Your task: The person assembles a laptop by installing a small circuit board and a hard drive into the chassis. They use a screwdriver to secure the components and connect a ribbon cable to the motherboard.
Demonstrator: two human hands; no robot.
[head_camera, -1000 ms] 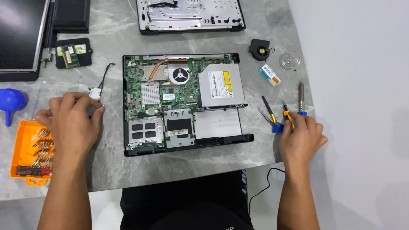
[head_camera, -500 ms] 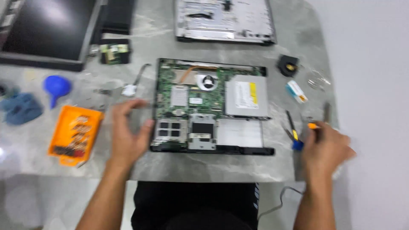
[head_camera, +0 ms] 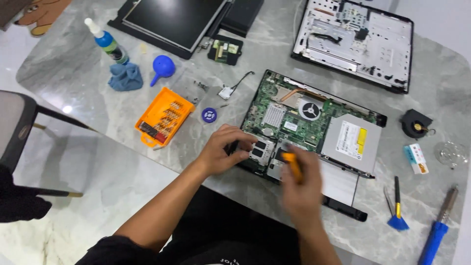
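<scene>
Green circuit board (head_camera: 289, 118), orange bit tray (head_camera: 164, 116), blue blower bulb (head_camera: 163, 66), grey marbled table (head_camera: 98, 142).
</scene>
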